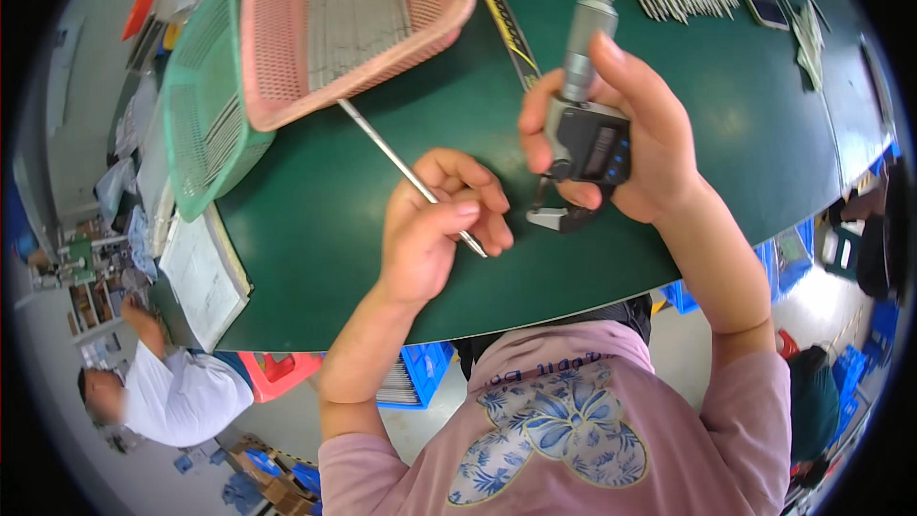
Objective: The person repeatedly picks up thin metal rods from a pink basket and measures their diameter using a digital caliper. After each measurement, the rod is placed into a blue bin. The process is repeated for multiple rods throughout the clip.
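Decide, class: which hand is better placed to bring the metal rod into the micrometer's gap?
Probably the left hand. It already pinches the thin metal rod, whose near end lies just beside the open frame of the digital micrometer. The right hand is fully occupied gripping that micrometer.

Pink basket (353, 19), mint basket (205, 105), dark-green table (726, 124).

Green-topped worktable (315, 220), pale floor (430, 425), blue crates (425, 363) beneath

Single head-worn fisheye view, looking steeply down and close onto the green table (315, 229); forearms enter from 6 o'clock.
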Demonstrator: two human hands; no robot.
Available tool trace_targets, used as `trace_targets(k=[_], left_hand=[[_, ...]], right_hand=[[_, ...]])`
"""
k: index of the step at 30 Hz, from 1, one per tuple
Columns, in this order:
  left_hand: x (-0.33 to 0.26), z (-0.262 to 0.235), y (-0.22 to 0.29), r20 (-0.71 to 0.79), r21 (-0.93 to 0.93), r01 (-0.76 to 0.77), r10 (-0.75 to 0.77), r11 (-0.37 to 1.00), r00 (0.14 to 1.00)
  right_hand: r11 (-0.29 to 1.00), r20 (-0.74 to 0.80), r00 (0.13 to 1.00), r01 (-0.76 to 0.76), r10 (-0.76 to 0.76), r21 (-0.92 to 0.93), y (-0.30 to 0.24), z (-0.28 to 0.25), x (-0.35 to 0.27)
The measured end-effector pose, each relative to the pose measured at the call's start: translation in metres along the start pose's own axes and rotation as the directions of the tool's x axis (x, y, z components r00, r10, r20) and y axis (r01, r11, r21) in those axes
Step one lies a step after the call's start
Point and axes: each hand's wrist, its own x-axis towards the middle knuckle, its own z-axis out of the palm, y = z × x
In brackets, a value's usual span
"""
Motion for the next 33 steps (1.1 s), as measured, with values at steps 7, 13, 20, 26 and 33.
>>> trace_targets(k=[7, 13, 20, 26, 33], left_hand=[[-0.02, 0.023, -0.013, 0.084, -0.035, 0.166, -0.163, 0.985, 0.983], [-0.018, 0.022, -0.011, 0.345, 0.045, 0.201, -0.204, 0.978, 0.916], [-0.019, 0.0, 0.019, 0.303, -0.025, -0.058, 0.063, 0.998, 0.951], [-0.014, 0.001, 0.013, 0.26, -0.218, -0.393, 0.442, 0.893, 0.859], [0.005, 0.004, -0.006, -0.132, 0.099, -0.232, 0.243, 0.968, 0.961]], right_hand=[[0.961, -0.092, 0.983, 0.134, -0.16, -0.243, -0.005, 0.003, 0.004], [0.938, -0.178, 0.944, 0.225, -0.277, -0.263, -0.002, -0.001, 0.004], [0.942, -0.086, 0.939, 0.324, -0.332, -0.093, 0.007, -0.012, 0.001], [0.968, -0.04, 0.967, 0.25, -0.251, -0.033, 0.022, -0.001, -0.002], [0.973, -0.04, 0.993, 0.102, -0.112, -0.207, 0.032, 0.02, 0.001]])
